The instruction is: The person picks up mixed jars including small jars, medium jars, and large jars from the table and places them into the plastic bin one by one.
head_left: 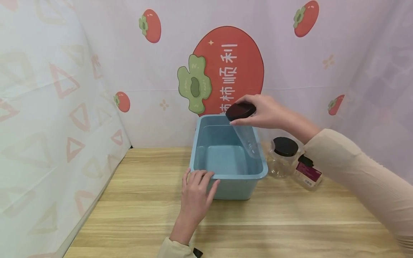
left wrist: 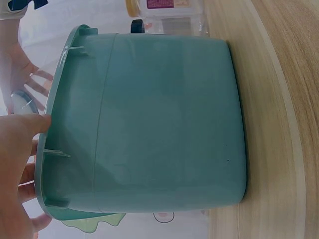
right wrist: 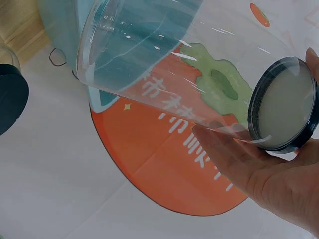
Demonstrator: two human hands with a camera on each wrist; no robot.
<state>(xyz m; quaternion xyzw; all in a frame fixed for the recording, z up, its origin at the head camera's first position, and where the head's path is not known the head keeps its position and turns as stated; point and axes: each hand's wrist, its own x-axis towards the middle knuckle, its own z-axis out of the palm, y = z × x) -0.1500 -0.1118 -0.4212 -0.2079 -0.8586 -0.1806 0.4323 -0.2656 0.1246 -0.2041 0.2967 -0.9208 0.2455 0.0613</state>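
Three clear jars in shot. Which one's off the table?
The tilted jar in the right hand, held by its black lid. The other two, the upright black-lidded jar beside the blue bin and the maroon-labelled jar, rest on the table.

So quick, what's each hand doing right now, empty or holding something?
Left hand: closed on the near rim of the blue tub.
Right hand: closed on the black lid of a tilted clear jar.
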